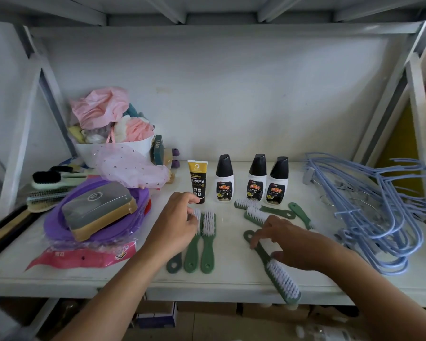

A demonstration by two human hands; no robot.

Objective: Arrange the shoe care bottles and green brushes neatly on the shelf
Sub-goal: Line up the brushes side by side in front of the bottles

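A white shelf (231,279), seen from above by the person standing at it. Along the back stands a row of four upright shoe care containers. At the left is a yellow and black tube (197,184) standing on its cap. To its right are three white bottles (256,178) with black slanted caps, the two on the right almost touching.

In front of the tube, three green brushes (208,244) lie side by side. Their long axes run front to back, white bristle heads toward the wall and handle holes toward the shelf edge. The left hand (175,225) lies over the leftmost one, hiding its head. Its fingers are bent, with the tips at the bristles of the middle brush. Whether it grips anything cannot be told.

To the right, a slanting brush (284,281) lies diagonally. Its handle hole points back and left, and its bristle head reaches the front edge. The right hand (288,242) holds it, fingers curved over the handle and thumb beside the bristles.

Behind that hand, in front of the bottles, more loose brushes (255,215) lie criss-crossed at uneven angles. Two have their bristles to the left.

Blue hangers (379,212) are heaped at the right. At the left are a white tub (113,148) of pink sponges and a soap box (99,210) on purple dishes.
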